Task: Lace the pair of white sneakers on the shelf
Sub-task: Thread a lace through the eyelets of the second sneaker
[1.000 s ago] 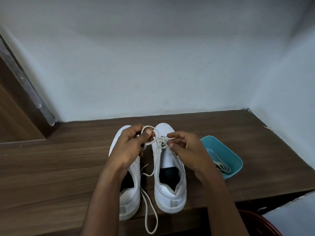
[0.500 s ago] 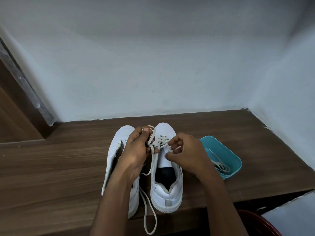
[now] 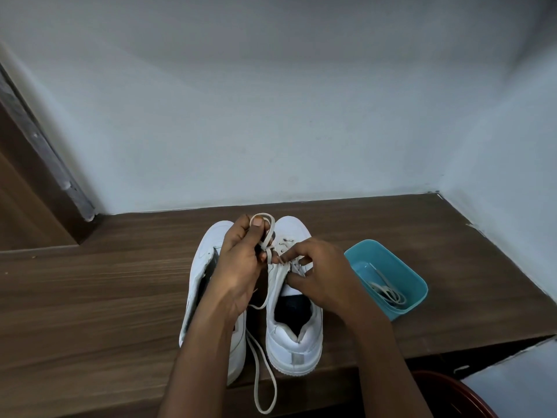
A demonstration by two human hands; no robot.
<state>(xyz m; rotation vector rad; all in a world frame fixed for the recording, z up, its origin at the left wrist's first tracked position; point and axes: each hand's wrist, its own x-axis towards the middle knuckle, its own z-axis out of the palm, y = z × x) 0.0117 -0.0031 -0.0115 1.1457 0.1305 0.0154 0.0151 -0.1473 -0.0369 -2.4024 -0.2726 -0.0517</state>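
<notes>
Two white sneakers stand side by side on the wooden shelf (image 3: 105, 297), toes toward the wall. The left sneaker (image 3: 208, 267) tips onto its side under my left forearm. The right sneaker (image 3: 295, 336) stands upright with a white lace (image 3: 265, 384) partly threaded near its toe; a long loop of the lace hangs over the shelf's front edge. My left hand (image 3: 238, 267) pinches a small loop of that lace above the toe. My right hand (image 3: 319, 273) pinches the right sneaker's eyelet flap beside the tongue.
A teal plastic tub (image 3: 401, 260) holding another white lace (image 3: 388, 292) sits on the shelf right of the sneakers. White walls close the back and right side. A dark red round rim (image 3: 452, 393) shows below the shelf's front right.
The left sneaker has tipped onto its side. My left hand has raised its loop of lace a little. My right hand has shifted from the toe lacing down to the eyelet flap.
</notes>
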